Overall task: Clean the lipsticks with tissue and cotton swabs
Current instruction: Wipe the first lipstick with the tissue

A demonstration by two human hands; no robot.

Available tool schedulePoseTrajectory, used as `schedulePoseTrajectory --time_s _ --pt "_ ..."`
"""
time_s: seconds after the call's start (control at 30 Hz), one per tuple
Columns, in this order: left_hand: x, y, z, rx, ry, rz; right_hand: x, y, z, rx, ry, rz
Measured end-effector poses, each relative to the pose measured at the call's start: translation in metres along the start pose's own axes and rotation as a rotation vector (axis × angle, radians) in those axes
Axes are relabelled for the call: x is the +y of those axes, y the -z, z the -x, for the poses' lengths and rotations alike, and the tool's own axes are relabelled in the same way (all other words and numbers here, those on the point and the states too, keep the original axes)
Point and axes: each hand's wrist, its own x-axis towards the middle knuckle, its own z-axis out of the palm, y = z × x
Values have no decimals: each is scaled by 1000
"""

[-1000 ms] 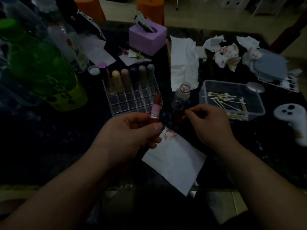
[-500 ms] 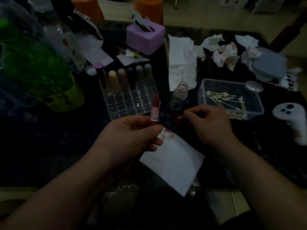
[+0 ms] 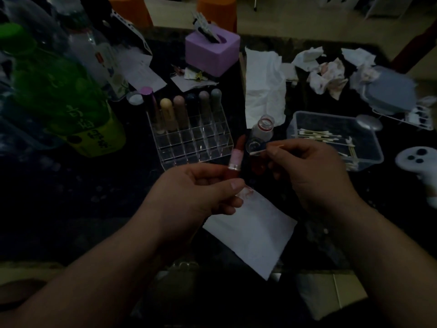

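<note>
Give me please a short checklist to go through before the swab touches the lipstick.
1. Lipstick steady: ok. The left hand grips the lipstick by its base, upright.
2. Bullet exposed: ok. The cap is off and the red tip stands above the pink collar.
3. Swab ready: ok. The right hand pinches the cotton swab, white tip pointing at the lipstick, not yet touching.
4. Swab tip clean: cannot tell, the picture is too dark.
5. Tissue below: ok. The tissue lies flat under the hands, with a red smear at its far corner.
6. Small bottle behind the swab upright: ok.
</note>
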Motion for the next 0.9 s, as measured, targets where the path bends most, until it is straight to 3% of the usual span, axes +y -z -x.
schedulePoseTrajectory --time_s 0.13,0.3,0.47,0.9 --pt "0 -3 0 -3 3 46 -20 5 14 12 77 -180" --pt "1 -6 1 -61 14 126 -38 7 43 -21 228 -230" --pt "-1 -9 1 -107 43 146 -45 -1 55 -28 323 -163" --pt "-1 -9 1 -206 45 263 -45 -5 54 -32 362 -105"
